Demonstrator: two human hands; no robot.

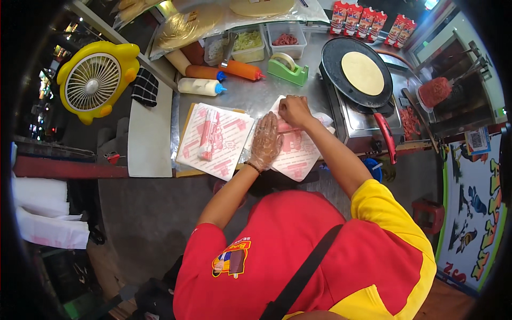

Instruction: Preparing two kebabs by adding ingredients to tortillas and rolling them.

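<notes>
My left hand [266, 142], in a clear plastic glove, lies flat with its fingers stretched along the left side of a sheet of red-and-white printed wrapping paper [300, 161]. My bare right hand [295, 111] is closed at the far end of that paper, its fingers curled over the edge. Between the hands a partly folded, pinkish-printed section of paper shows; what lies inside is hidden. Just left of my left hand, a finished-looking paper-wrapped roll [209, 134] rests on a stack of the same printed paper [230, 151].
A flat pan [329, 61] with a pale flatbread [362, 73] sits on the stove at right, its red handle [385, 137] pointing toward me. Behind are a green tape dispenser [288, 71], sauce bottles [202, 87] and filling tubs [286, 40]. A yellow fan [92, 85] stands left.
</notes>
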